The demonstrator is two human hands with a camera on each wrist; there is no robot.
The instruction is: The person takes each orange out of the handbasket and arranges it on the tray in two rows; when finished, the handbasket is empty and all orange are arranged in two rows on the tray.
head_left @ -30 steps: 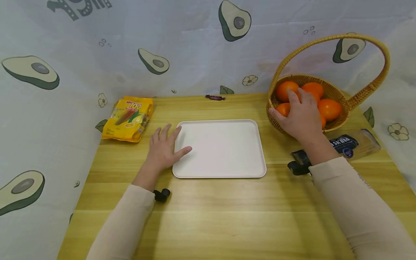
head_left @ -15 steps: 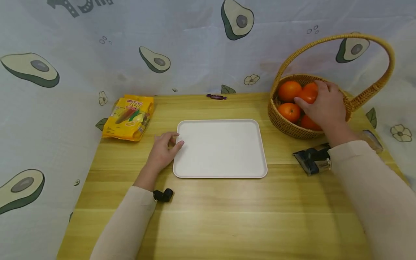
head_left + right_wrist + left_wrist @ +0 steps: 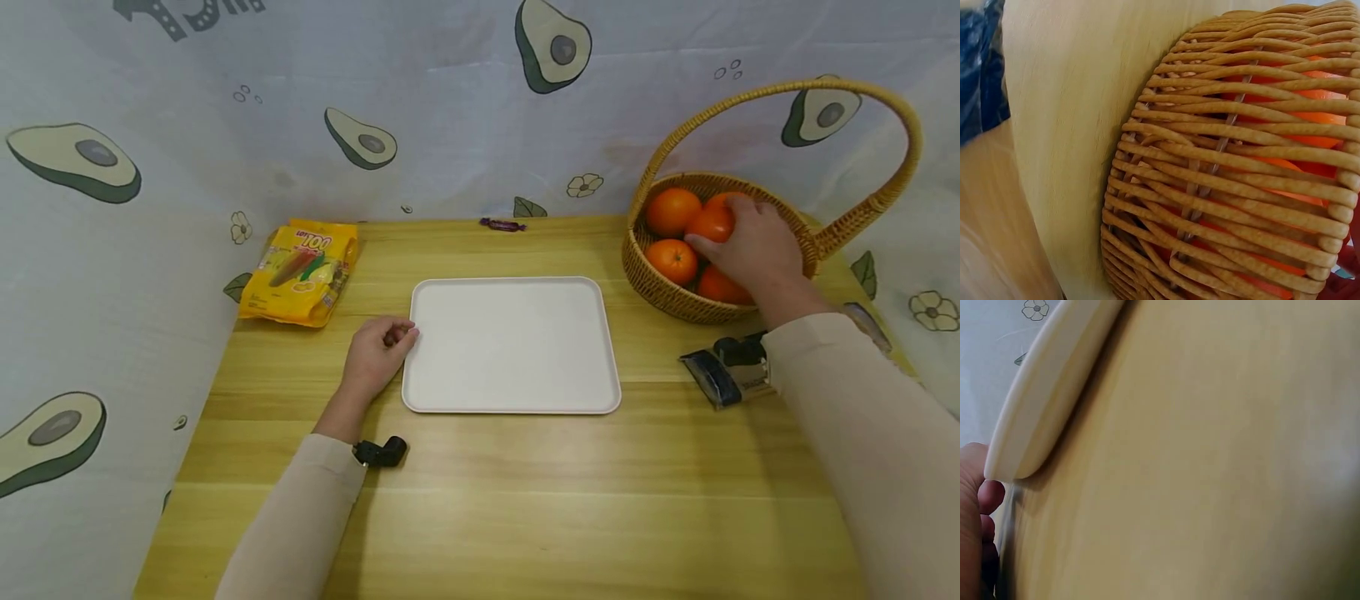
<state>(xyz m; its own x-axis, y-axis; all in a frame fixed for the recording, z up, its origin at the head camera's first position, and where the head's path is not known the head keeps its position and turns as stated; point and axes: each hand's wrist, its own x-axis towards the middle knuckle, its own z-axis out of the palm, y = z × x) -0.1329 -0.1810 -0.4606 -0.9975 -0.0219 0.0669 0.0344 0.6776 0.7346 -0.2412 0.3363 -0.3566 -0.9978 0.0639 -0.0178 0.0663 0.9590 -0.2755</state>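
The white rectangular tray (image 3: 517, 346) lies on the wooden table, and my left hand (image 3: 372, 354) pinches its left edge between thumb and curled fingers. From the left wrist, the tray's rim (image 3: 1047, 387) shows tilted up off the table at the fingers (image 3: 991, 497). Inside the wicker basket (image 3: 660, 304), my right hand (image 3: 765, 254) grips a glossy orange-red fruit (image 3: 711, 223), thumb at its left side. Oranges (image 3: 672, 262) lie around it, some partly hidden by the hand. The right wrist view is filled by the woven basket wall (image 3: 1229, 150); the hand is out of sight there.
A yellow candy bag (image 3: 300, 275) stands at the back left. A small purple-wrapped candy (image 3: 502, 225) lies at the back edge. Below the basket, a dark-and-clear package (image 3: 723, 371) is partly covered by the right sleeve. The basket's tall handle (image 3: 780, 86) arches overhead.
My right hand has shifted right within the basket and closed round the glossy fruit. My left hand, spread over the tray's edge before, has curled its fingers and now pinches the edge.
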